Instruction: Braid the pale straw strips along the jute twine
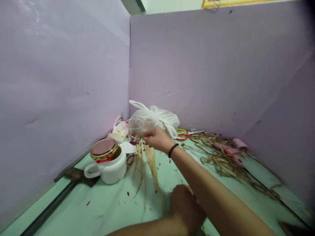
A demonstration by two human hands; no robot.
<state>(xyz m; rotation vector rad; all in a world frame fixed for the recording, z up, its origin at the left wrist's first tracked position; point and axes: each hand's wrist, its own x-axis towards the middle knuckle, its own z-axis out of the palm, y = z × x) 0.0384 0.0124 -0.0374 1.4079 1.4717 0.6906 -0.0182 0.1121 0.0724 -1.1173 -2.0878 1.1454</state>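
My right hand (157,138), with a black band at its wrist, reaches out beside a clear plastic cup (135,124). Motion smears its fingertips, so I cannot tell whether they touch or hold anything. Pale dried husk strips (152,159) lie just below that hand. Close to me, my left hand (185,202) is closed in a fist beneath my right forearm. Whatever it may hold is hidden. A knotted white plastic bag (157,115) sits just behind my right hand.
At left stand a white mug (113,168) with a pink-topped lid (103,148) tilted on it, and a dark-handled hammer-like tool (52,205). Scissors (190,133), tangled dry fibres (221,160) and a pink roll (240,144) lie at right. Lilac walls (197,72) enclose the corner.
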